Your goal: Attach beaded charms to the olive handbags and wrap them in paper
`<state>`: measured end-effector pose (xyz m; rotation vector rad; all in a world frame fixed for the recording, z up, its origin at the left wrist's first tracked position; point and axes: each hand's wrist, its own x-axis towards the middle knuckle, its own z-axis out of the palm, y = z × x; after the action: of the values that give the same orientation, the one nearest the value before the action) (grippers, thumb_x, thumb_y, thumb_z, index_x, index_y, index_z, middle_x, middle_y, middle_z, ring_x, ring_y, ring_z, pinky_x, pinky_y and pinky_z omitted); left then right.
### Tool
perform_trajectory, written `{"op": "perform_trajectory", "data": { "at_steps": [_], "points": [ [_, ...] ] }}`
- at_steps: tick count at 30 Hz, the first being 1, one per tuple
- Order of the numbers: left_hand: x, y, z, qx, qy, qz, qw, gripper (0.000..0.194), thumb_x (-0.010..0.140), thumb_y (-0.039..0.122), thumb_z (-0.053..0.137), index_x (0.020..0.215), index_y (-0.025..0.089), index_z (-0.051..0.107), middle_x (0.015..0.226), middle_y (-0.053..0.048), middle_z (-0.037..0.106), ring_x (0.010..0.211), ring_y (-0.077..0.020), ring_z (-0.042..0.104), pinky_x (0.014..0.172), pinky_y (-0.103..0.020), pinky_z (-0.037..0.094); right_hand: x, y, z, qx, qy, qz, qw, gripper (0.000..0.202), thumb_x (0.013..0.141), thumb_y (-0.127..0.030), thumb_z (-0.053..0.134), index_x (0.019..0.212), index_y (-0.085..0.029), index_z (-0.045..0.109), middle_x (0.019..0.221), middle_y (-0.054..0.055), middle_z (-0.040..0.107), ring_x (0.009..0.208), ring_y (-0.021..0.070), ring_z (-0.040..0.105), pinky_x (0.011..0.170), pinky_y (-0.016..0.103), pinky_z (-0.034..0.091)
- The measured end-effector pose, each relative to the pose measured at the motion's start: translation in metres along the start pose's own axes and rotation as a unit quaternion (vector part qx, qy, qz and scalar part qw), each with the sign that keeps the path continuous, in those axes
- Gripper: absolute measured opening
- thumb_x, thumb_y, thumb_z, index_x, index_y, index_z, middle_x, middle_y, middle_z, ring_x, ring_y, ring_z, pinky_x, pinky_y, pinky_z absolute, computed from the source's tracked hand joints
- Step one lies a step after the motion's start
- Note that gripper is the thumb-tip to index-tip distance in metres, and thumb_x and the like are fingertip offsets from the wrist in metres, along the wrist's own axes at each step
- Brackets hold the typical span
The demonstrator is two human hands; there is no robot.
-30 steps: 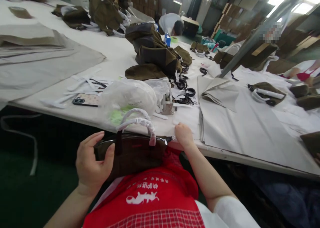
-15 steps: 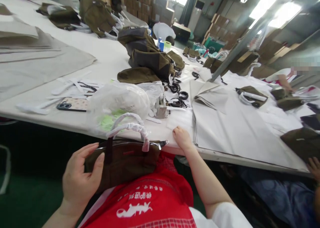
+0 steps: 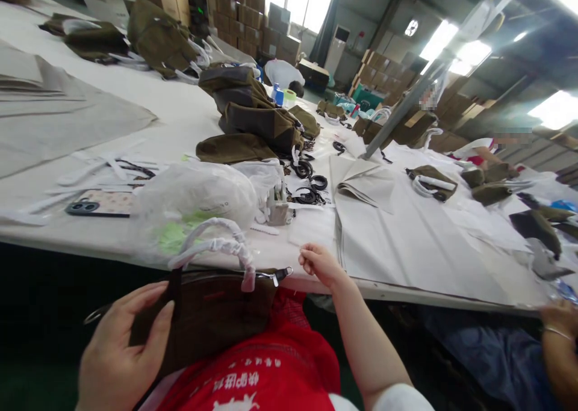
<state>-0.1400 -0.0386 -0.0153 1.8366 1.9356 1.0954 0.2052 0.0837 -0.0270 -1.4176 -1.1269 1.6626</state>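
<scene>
A dark olive handbag [image 3: 217, 312] rests against my lap at the table's front edge. Its two handles [image 3: 212, 242] are wrapped in white film, and the zip's silver pull [image 3: 275, 278] lies at the right end. My left hand [image 3: 121, 345] grips the bag's left end, thumb on the front and fingers over the top. Just right of the zip end, above the table edge, my right hand [image 3: 318, 263] is closed with curled fingers, apart from the bag. Whatever is between those fingers, if anything, cannot be made out.
Behind the bag lie a clear plastic bag [image 3: 194, 200], a phone [image 3: 102, 203], a small metal box [image 3: 277, 206] and black coiled straps [image 3: 309, 185]. More olive bags [image 3: 257, 122] are piled farther back. Grey sheets [image 3: 374, 218] cover the right side. A co-worker's arm [image 3: 560, 339] is at far right.
The view has tilted, so the table and bag appear lower and farther left. My right hand has turned, showing its curled fingers. A ring at the bag's left end now shows behind my left hand.
</scene>
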Motion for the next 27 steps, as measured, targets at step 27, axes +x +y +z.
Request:
{"op": "perform_trajectory", "data": {
  "at_steps": [27],
  "points": [
    [0.017,0.085,0.026,-0.353,-0.265,-0.169,0.881,0.049,0.089,0.049,0.048,0.120,0.013,0.061,0.092,-0.008,0.071,0.056,-0.0112,0.053,0.054,-0.023,0.045,-0.088,-0.003,0.099,0.102,-0.184,-0.033,0.977,0.032,0.080,-0.045,0.070,0.088,-0.018,0.056,0.074,0.002,0.072,0.050,0.0098,0.061,0.045,0.019,0.045]
  ]
}}
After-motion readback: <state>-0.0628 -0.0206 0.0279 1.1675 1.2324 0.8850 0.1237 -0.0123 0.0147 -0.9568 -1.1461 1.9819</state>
